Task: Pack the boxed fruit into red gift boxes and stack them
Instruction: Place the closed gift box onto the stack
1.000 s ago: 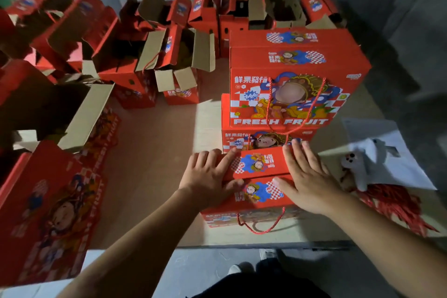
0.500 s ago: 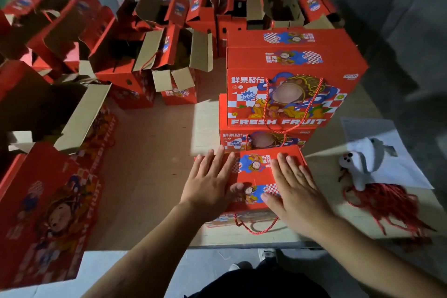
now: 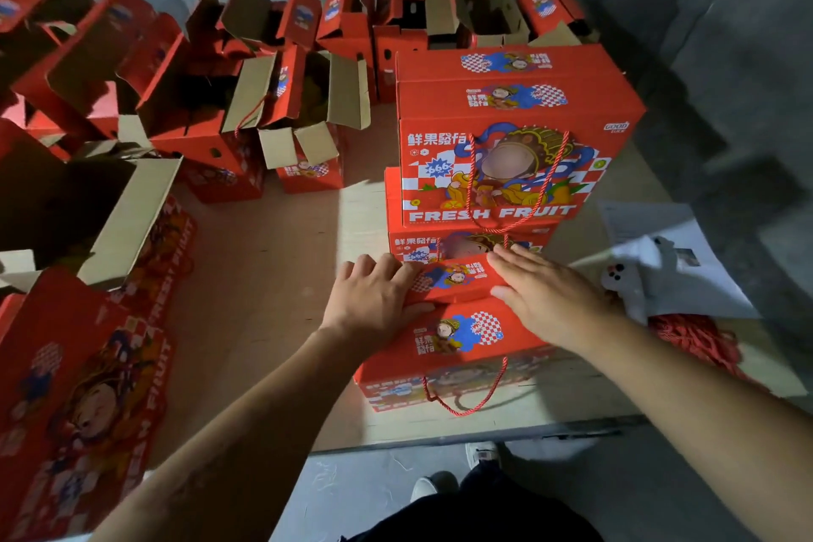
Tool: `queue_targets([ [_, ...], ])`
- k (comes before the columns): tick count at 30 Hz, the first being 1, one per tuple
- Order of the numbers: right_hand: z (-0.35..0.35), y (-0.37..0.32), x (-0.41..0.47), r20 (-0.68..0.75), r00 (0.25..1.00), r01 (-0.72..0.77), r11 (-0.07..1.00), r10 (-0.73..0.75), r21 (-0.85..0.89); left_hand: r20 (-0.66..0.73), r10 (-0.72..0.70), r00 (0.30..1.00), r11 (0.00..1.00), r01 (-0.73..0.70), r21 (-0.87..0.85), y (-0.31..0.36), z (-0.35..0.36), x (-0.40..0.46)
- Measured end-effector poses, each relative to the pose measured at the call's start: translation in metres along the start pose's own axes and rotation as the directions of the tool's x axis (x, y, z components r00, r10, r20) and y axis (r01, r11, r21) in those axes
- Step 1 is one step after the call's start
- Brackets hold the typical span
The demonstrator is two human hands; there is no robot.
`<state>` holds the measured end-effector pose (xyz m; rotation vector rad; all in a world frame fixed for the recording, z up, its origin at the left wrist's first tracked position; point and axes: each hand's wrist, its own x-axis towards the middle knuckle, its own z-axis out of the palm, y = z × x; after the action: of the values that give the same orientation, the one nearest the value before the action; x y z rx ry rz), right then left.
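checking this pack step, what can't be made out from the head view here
- What is inside the gift box: its top flaps are down under the left hand and right hand.
- Lower stacked box: the near box and right hand cover part of its front.
- Open boxes at the back: their insides are too dark to tell.
- Flat boxes: cut off by the left edge.

glossy cardboard gift box [image 3: 457,334], matt wooden table [image 3: 264,277]

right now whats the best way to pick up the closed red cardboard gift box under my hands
Take the closed red cardboard gift box by its two short ends, one hand from each side. It lies flat with its red rope handle hanging down the front face, so a rope lift would likely tip it.
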<state>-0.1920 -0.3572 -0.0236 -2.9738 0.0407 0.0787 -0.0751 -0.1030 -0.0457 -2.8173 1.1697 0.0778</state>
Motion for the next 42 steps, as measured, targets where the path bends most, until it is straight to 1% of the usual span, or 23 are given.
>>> queue_targets([
  [3, 0.024, -0.012, -0.016, -0.193, 0.981, -0.022, 0.997, 0.007, -0.078, -0.048, -0.007, 0.999, 1.000, 0.008, 0.003, 0.007, 0.012, -0.008],
  [5, 0.029, -0.014, -0.015, -0.207, 0.978, -0.042, 0.993, 0.019, -0.106, -0.042, -0.022, 0.999, 0.999, 0.020, -0.043, 0.008, 0.016, -0.010],
  [7, 0.026, -0.012, -0.013, -0.114, 0.993, -0.029, 0.989, 0.012, -0.146, -0.003, -0.023, 1.000, 0.998, 0.023, -0.066, 0.009, 0.017, -0.008],
  [9, 0.027, -0.008, -0.014, 0.093, 0.994, -0.041, 0.993, 0.052, -0.111, 0.037, -0.018, 0.999, 0.997, 0.021, -0.068, 0.012, 0.016, -0.008],
  [11, 0.025, -0.007, -0.016, 0.314, 0.944, -0.080, 0.993, 0.103, -0.086, 0.092, 0.006, 0.996, 0.997, 0.001, -0.075, 0.014, 0.012, -0.007],
  [12, 0.022, -0.009, -0.015, 0.385, 0.916, -0.091, 0.993, 0.115, -0.081, 0.120, 0.020, 0.993, 0.997, -0.010, -0.081, 0.014, 0.010, -0.008],
  [14, 0.015, -0.016, -0.012, 0.442, 0.886, -0.127, 0.990, 0.138, -0.055, 0.136, 0.037, 0.990, 0.986, -0.014, -0.166, 0.010, 0.003, -0.009],
  [15, 0.011, -0.020, -0.012, 0.424, 0.896, -0.138, 0.990, 0.134, -0.023, 0.105, 0.030, 0.994, 0.967, -0.002, -0.254, 0.008, 0.000, -0.011],
  [16, 0.008, -0.022, -0.013, 0.365, 0.924, -0.133, 0.991, 0.117, 0.019, 0.041, 0.005, 0.999, 0.936, 0.009, -0.353, 0.006, -0.002, -0.015],
  [17, 0.006, -0.023, -0.016, 0.266, 0.960, -0.112, 0.991, 0.090, 0.067, -0.055, -0.036, 0.998, 0.903, 0.009, -0.430, 0.006, -0.003, -0.021],
  [19, 0.002, -0.025, -0.023, 0.066, 0.997, -0.058, 0.986, 0.048, 0.158, -0.232, -0.088, 0.969, 0.880, -0.034, -0.474, 0.010, -0.003, -0.036],
  [20, 0.001, -0.026, -0.027, 0.015, 0.999, -0.046, 0.981, 0.045, 0.188, -0.268, -0.077, 0.960, 0.879, -0.061, -0.472, 0.013, -0.001, -0.042],
  [21, 0.002, -0.027, -0.031, -0.005, 0.999, -0.045, 0.978, 0.046, 0.205, -0.265, -0.050, 0.963, 0.886, -0.080, -0.458, 0.017, 0.001, -0.048],
  [23, 0.007, -0.032, -0.036, 0.025, 0.999, -0.052, 0.982, 0.048, 0.182, -0.193, 0.004, 0.981, 0.914, -0.081, -0.398, 0.024, 0.007, -0.056],
  [27, 0.030, -0.045, -0.044, 0.172, 0.977, -0.122, 0.992, 0.123, -0.017, -0.024, 0.062, 0.998, 0.964, -0.066, -0.257, 0.033, 0.026, -0.062],
  [30, 0.034, -0.046, -0.038, 0.261, 0.952, -0.158, 0.987, 0.158, -0.022, 0.045, 0.088, 0.995, 0.980, -0.078, -0.181, 0.031, 0.034, -0.059],
  [33, 0.019, -0.034, -0.031, 0.388, 0.917, -0.103, 0.995, 0.095, 0.001, 0.072, 0.094, 0.993, 0.986, -0.082, -0.148, 0.029, 0.029, -0.056],
  [34, 0.011, -0.029, -0.028, 0.382, 0.922, -0.099, 0.993, 0.071, 0.056, 0.045, 0.093, 0.995, 0.980, -0.083, -0.178, 0.028, 0.028, -0.058],
  [35, 0.003, -0.025, -0.025, 0.313, 0.948, -0.110, 0.986, 0.066, 0.125, -0.003, 0.090, 0.996, 0.972, -0.088, -0.217, 0.028, 0.027, -0.061],
  [37, -0.003, -0.023, -0.024, 0.045, 0.993, -0.116, 0.969, 0.109, 0.216, -0.112, 0.086, 0.990, 0.956, -0.113, -0.269, 0.027, 0.028, -0.071],
  [38, -0.002, -0.025, -0.026, -0.033, 0.991, -0.118, 0.970, 0.128, 0.210, -0.128, 0.090, 0.988, 0.956, -0.122, -0.266, 0.027, 0.030, -0.075],
  [39, 0.002, -0.029, -0.030, -0.039, 0.990, -0.126, 0.976, 0.135, 0.180, -0.110, 0.103, 0.989, 0.960, -0.127, -0.248, 0.027, 0.031, -0.076],
  [42, 0.026, -0.044, -0.045, 0.113, 0.981, -0.159, 0.987, 0.159, -0.005, -0.013, 0.182, 0.983, 0.972, -0.182, -0.148, 0.022, 0.033, -0.069],
])
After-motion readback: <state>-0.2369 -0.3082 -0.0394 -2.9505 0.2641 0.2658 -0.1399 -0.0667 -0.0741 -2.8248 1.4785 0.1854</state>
